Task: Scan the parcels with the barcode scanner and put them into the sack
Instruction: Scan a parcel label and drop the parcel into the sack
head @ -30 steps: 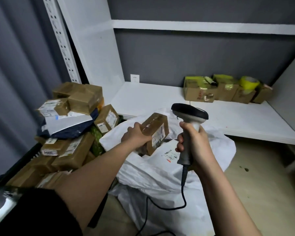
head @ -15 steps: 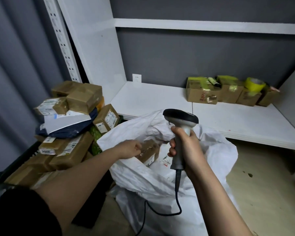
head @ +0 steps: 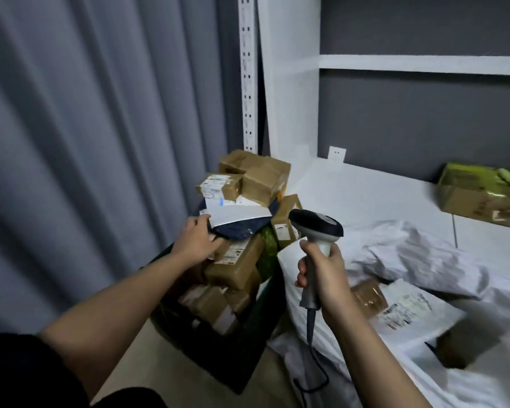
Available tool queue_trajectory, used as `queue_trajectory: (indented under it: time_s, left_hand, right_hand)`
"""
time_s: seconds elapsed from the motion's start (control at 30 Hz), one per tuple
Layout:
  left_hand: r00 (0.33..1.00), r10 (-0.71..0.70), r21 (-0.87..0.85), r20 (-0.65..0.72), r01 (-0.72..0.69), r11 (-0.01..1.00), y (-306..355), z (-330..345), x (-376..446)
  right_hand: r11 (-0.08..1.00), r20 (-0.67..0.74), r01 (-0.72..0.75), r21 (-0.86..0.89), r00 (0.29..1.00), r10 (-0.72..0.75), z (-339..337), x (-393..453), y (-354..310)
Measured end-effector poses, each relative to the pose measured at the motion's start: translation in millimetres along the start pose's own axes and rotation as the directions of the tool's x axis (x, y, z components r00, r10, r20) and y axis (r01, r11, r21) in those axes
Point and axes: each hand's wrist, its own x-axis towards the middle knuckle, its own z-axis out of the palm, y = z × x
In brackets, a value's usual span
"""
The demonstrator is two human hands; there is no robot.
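Note:
A pile of brown cardboard parcels [head: 242, 266] fills a black crate [head: 236, 354] at the centre. On top lies a dark blue mailer [head: 242, 228] with a white label. My left hand [head: 196, 241] is at its left edge, thumb above and fingers below the edge. My right hand [head: 324, 278] grips the handle of the barcode scanner [head: 317, 226], held upright between the pile and the white sack [head: 424, 257]. In the open sack lie a brown parcel [head: 368, 298] and a white mailer [head: 407, 313].
A grey curtain [head: 86, 157] hangs on the left. Behind the sack runs a low white shelf [head: 365, 189] with taped brown boxes [head: 480, 198] at the far right. The scanner's cable [head: 315, 366] drops to the floor. A dark blurred box [head: 465, 346] lies on the sack's near side.
My left hand dropped the small brown parcel into the sack and then swung left to the dark blue mailer on the pile. The view turned left. The scanner stays in my right hand.

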Motion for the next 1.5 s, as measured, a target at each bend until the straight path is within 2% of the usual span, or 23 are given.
queue_trajectory:
  time_s: [0.17,0.3,0.43,0.57,0.77,0.87,1.03,1.17,1.33,1.5]
  left_hand:
    - [0.989,-0.111,0.034,-0.096,0.115,0.993,-12,-24,66]
    - [0.977,-0.199,-0.026,-0.078,0.197,0.980,-7,-23,126]
    - [0.977,-0.207,-0.073,-0.055,0.203,0.976,4,-6,168]
    - [0.981,-0.191,-0.197,-0.029,0.182,0.963,7,18,191]
    - [0.954,-0.253,-0.194,-0.159,0.221,0.956,8,26,194]
    - [0.935,-0.245,-0.201,-0.258,0.196,0.960,2,15,165]
    - [0.889,-0.072,-0.218,-0.452,-0.032,0.975,17,3,62]
    - [0.908,-0.004,-0.304,-0.419,-0.136,0.943,55,-3,-27]
    - [0.923,0.095,-0.307,-0.372,-0.219,0.926,97,-8,-97]
    - [0.904,0.289,-0.112,-0.315,-0.338,0.934,117,-7,-140]
  right_hand:
    - [1.000,0.003,0.003,0.001,1.000,-0.003,51,45,16]
    - [0.998,0.017,0.059,-0.016,0.998,-0.059,73,84,25]
    - [0.995,0.008,0.095,-0.036,0.995,-0.094,82,113,37]
    - [0.993,0.012,0.115,-0.028,0.993,-0.115,80,124,49]
    - [0.997,-0.015,0.076,-0.005,0.997,-0.076,69,116,49]
    - [0.996,-0.022,0.070,0.057,0.997,-0.069,62,106,45]
    - [0.983,-0.065,0.043,0.176,0.997,-0.032,60,78,32]
    - [0.961,-0.087,0.121,0.247,0.991,-0.102,58,41,12]
    - [0.972,-0.100,0.150,0.182,0.986,-0.133,32,-6,-15]
    - [0.987,-0.139,0.158,0.036,0.979,-0.152,-9,-40,-32]
